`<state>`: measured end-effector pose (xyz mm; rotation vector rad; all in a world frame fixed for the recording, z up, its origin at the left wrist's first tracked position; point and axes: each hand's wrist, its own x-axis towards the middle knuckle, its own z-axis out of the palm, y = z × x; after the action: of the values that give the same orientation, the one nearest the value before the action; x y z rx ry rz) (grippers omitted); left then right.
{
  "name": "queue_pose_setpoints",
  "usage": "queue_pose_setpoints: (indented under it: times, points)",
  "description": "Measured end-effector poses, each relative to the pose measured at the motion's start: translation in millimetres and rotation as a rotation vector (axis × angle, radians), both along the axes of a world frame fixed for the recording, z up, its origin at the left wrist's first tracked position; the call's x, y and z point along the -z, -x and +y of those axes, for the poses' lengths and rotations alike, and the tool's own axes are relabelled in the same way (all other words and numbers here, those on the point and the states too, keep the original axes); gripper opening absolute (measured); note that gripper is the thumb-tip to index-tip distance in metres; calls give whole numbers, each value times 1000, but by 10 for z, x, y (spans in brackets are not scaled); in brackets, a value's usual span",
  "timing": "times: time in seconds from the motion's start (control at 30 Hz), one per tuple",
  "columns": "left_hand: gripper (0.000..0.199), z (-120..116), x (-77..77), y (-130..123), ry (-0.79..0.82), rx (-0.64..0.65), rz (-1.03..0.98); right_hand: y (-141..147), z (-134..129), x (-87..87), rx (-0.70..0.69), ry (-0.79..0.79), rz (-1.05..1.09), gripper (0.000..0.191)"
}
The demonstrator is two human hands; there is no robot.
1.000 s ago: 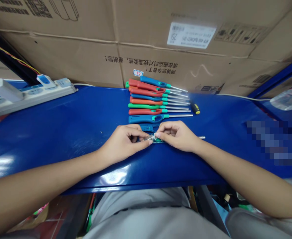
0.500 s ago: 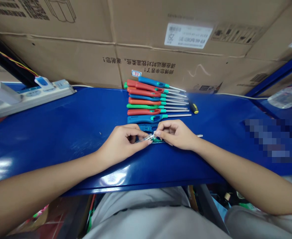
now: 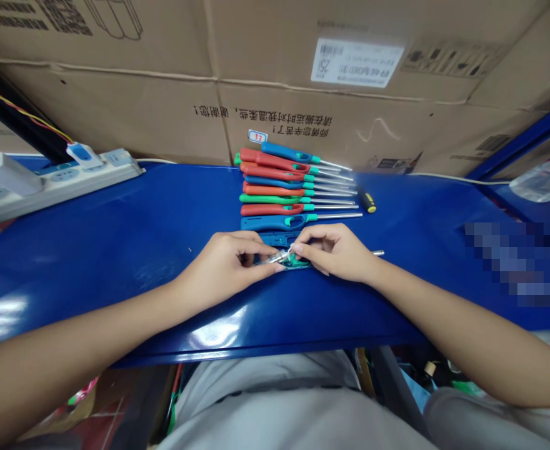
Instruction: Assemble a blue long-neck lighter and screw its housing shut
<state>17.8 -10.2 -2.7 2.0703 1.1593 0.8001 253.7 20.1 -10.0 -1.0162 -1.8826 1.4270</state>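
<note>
Between thumb and fingers, my left hand (image 3: 228,261) holds a clear, tube-like lighter tank (image 3: 275,257) with a metallic-looking end. My right hand (image 3: 343,253) is closed in a pinch at the right end of that tank, on a small whitish piece mostly hidden by the fingertips. Under both hands lies an opened blue lighter casing (image 3: 275,239) with a green part (image 3: 296,262); a metal tube tip (image 3: 379,253) pokes out beyond my right wrist. Just behind, a blue long-necked lighter (image 3: 268,223) heads a row of several red, orange, green and blue ones.
A black and yellow screwdriver (image 3: 367,201) lies right of the lighter tips. At the back left is a white power strip (image 3: 110,167) with plugs. Cardboard boxes (image 3: 162,100) wall off the rear of the blue table (image 3: 115,250). A clear plastic container (image 3: 540,181) stands far right.
Almost nothing differs. Both hands keep the same hold on the tank, with only a slight shift of the fingers and of the camera view.
</note>
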Motion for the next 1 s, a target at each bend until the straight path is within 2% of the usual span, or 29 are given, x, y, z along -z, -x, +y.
queue_pose_setpoints:
  times: [0.2,0.4,0.53,0.73,1.0]
  points:
    - [18,64,-128,99,-15,55,185,-16,54,5,48,2,30,39]
    - [13,60,-98,120,-51,101,284,-15,65,10,48,4,22,38]
    - [17,42,-81,130,-59,113,313,-15,64,6,43,4,19,37]
    - [21,2,-141,112,-80,108,371,-20,66,9,45,25,24,34]
    - [14,14,-106,99,-75,119,297,-26,63,22,44,13,11,34]
